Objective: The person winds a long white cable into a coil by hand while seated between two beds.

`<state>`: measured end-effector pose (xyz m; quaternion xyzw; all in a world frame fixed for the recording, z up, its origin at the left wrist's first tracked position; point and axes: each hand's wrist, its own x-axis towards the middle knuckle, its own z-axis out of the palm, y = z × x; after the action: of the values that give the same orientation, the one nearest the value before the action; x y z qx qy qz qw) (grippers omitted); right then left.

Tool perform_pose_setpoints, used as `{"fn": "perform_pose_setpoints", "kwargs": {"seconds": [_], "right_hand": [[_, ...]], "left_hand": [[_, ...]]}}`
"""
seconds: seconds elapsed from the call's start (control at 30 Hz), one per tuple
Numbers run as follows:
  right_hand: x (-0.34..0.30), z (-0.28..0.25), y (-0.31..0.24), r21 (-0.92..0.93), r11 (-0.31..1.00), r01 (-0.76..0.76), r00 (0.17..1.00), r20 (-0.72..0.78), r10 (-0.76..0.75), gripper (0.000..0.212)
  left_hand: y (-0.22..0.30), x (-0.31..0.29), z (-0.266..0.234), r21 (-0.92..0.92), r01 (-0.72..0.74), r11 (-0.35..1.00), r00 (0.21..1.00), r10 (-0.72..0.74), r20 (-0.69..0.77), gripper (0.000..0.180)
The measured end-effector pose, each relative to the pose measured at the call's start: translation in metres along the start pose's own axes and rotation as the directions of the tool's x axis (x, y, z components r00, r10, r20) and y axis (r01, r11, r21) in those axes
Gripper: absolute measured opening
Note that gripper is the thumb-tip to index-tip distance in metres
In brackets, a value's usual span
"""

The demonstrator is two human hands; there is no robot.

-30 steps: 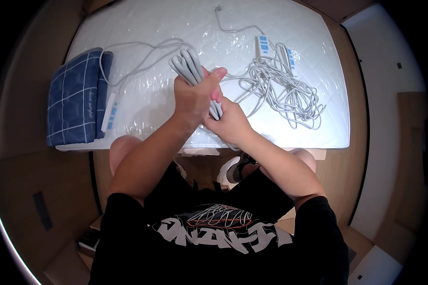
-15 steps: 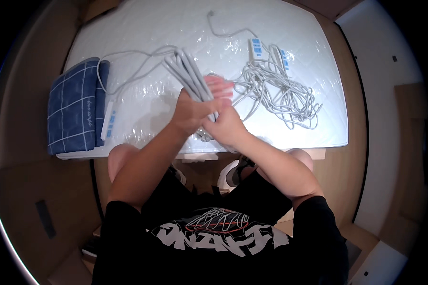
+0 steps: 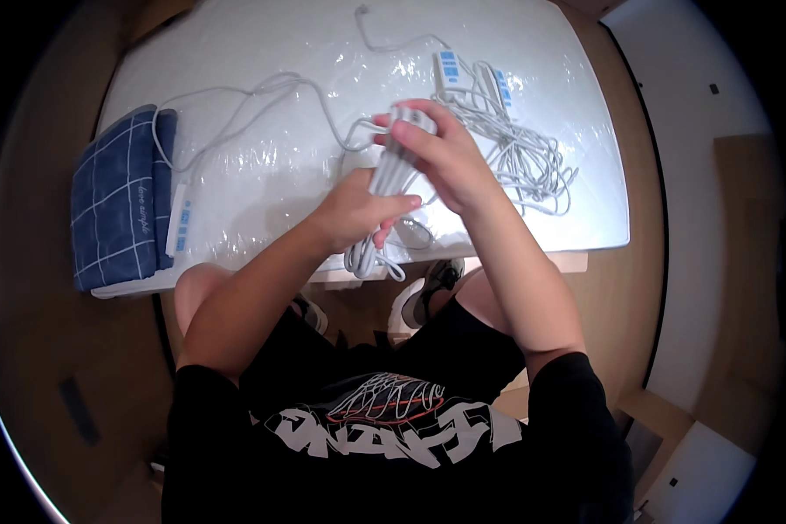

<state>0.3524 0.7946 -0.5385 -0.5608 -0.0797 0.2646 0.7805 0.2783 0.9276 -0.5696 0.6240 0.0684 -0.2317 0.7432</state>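
A folded bundle of grey-white cable [image 3: 394, 171] stands tilted in front of me, over the near edge of the bed. My left hand [image 3: 352, 210] is closed round its lower middle, and loops stick out below. At the bundle's upper end, my right hand [image 3: 446, 155] grips it with thumb and bent fingers. From there a loose cable length [image 3: 275, 80] runs left over the bed toward a white power strip [image 3: 180, 223] with blue socket faces. Part of the bundle is hidden by my fingers.
A plastic-wrapped mattress [image 3: 244, 188] lies under everything. On its left rests a folded blue checked blanket [image 3: 118, 210]. To the right are a tangled heap of cable [image 3: 533, 170], a white power strip [image 3: 448, 72] and another strip [image 3: 501, 89]. My knees are at the near edge.
My right hand has moved from the bundle's lower part up to its top end. The bundle has swung from leaning left to leaning right, and its lower loops now show.
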Motion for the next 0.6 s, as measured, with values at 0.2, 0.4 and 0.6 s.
{"fn": "perform_pose_setpoints", "kwargs": {"seconds": [0.2, 0.4, 0.6], "right_hand": [[0.012, 0.002, 0.009, 0.179, 0.976, -0.122, 0.992, 0.003, 0.123, 0.019], [0.023, -0.012, 0.01, 0.279, 0.96, -0.014, 1.0, -0.022, 0.02, 0.022], [0.027, -0.013, 0.011, 0.299, 0.954, 0.011, 0.997, -0.081, 0.014, 0.035]], "left_hand": [[-0.009, 0.012, 0.002, -0.162, 0.175, 0.971, 0.98, -0.155, 0.128, 0.024], [-0.022, 0.005, -0.003, -0.13, 0.039, 0.991, 0.975, -0.009, 0.224, 0.042], [-0.033, 0.006, 0.0, 0.048, 0.08, 0.996, 0.994, -0.084, 0.068, 0.023]]}}
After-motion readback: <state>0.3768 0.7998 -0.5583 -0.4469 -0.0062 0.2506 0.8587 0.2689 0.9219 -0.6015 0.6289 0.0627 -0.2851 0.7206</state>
